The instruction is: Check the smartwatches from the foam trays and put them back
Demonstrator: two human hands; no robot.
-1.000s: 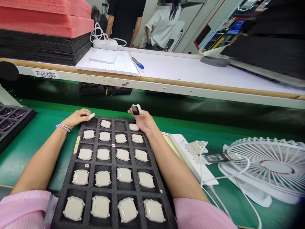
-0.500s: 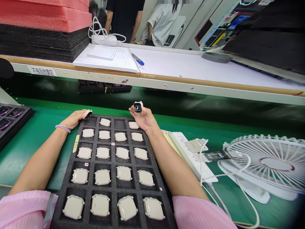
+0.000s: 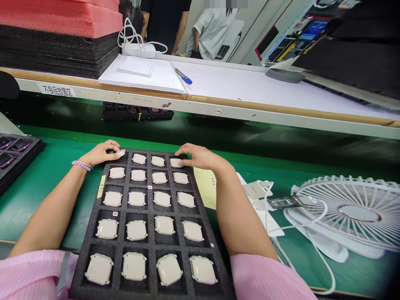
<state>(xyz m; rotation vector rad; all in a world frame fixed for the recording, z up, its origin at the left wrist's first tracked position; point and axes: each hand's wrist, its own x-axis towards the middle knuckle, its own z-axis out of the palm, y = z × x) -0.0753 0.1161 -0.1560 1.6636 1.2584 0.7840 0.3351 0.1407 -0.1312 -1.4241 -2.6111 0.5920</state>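
Note:
A black foam tray (image 3: 149, 210) lies in front of me on the green belt, its cells filled with several white square watch bodies (image 3: 136, 229). My left hand (image 3: 99, 154) rests at the tray's far left corner and pinches one white watch body (image 3: 120, 153) over the top-left cell. My right hand (image 3: 203, 158) lies at the far right corner with its fingers stretched out. Thumb and fingertips touch the watch body in the top-right cell (image 3: 175, 162). A white body sits in the third cell of the top row (image 3: 158, 161).
A yellow paper (image 3: 204, 187), a white power strip (image 3: 272, 228) with a plugged adapter (image 3: 258, 189) and a white fan (image 3: 350, 212) lie to the right. A second tray (image 3: 15, 154) sits at left. The shelf behind holds foam stacks (image 3: 59, 37), a notepad (image 3: 143, 77) and a pen (image 3: 183, 77). People (image 3: 215, 29) stand beyond.
My right hand held up a watch body with a dark screen. It has come down, the empty third cell of the top row now holds a body, and the fingers rest at the top-right cell.

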